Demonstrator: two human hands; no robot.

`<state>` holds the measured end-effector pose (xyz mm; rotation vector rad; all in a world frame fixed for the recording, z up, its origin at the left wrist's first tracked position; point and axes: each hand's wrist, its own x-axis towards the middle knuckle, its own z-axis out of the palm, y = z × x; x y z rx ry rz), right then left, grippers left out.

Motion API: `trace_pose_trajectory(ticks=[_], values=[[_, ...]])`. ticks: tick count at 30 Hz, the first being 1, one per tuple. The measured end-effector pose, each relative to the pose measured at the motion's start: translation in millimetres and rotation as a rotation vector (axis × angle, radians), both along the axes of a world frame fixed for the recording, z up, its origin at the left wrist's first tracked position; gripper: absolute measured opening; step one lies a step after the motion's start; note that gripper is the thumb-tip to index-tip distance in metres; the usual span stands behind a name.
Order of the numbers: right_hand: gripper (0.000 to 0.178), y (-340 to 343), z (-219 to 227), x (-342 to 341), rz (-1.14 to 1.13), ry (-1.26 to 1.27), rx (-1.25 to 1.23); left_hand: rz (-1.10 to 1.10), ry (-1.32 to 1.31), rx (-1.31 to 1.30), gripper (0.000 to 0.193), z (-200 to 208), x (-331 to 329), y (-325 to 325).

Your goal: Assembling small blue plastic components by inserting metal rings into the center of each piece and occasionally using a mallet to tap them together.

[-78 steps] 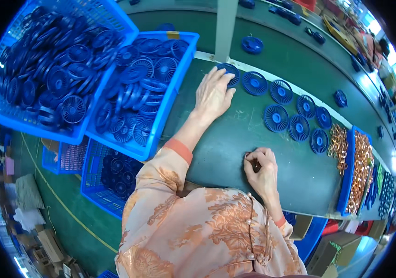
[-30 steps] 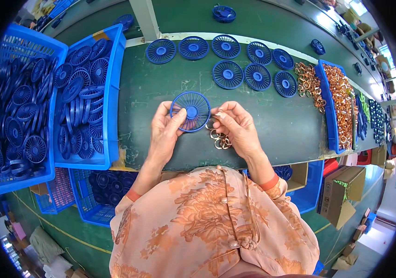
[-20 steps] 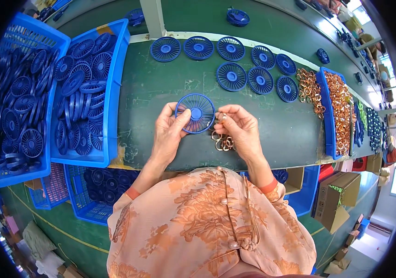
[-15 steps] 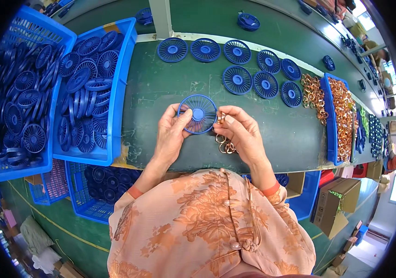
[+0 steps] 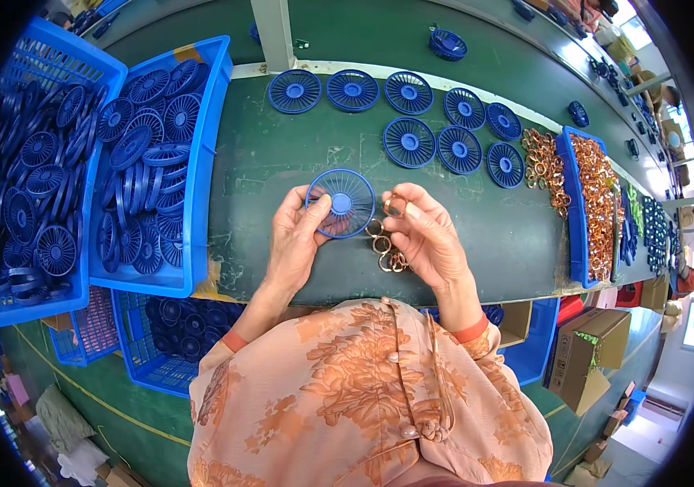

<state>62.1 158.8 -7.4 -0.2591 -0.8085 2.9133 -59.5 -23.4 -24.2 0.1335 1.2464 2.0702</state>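
My left hand (image 5: 296, 238) holds a round blue spoked plastic disc (image 5: 342, 202) by its left edge, just above the green table (image 5: 282, 162). My right hand (image 5: 426, 233) pinches a small copper ring (image 5: 395, 206) beside the disc's right edge. A few more copper rings (image 5: 385, 248) lie on the table between my hands, partly under my right palm.
Several blue discs (image 5: 408, 140) lie in rows at the far side. Two blue bins (image 5: 152, 162) of discs stand at the left, more crates below the table edge. A blue tray of copper rings (image 5: 594, 203) and a loose ring heap (image 5: 543, 166) sit at the right.
2.6 s ago my left hand reached to the far discs; since then it has held one disc near my chest while my right hand keeps a ring at its edge. The view shifted slightly.
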Motion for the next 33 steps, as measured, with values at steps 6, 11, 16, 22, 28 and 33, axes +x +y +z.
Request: trace_pose_trajectory(ticks=[6,11,16,22,28,33], values=[[0.027,-14,-3,-7,-0.115,-0.128,0.291,0.014,-0.019,-0.004,0.02,4,2,0],[0.03,-29,12,-12,-0.184,-0.209,0.848,0.009,-0.043,0.011,0.023,1,1,0],[0.027,-43,18,-26,-0.402,0.016,1.417,-0.014,-0.025,0.03,0.022,-4,2,-1],[0.028,-37,11,-35,-0.424,0.125,1.826,0.006,0.068,-0.091,0.023,-2,5,0],[0.021,-37,10,-36,-0.375,0.054,1.822,0.009,0.147,-0.133,0.023,-6,5,0],[0.021,-36,12,-33,-0.296,0.038,1.799,0.001,0.157,-0.144,0.025,-7,7,1]])
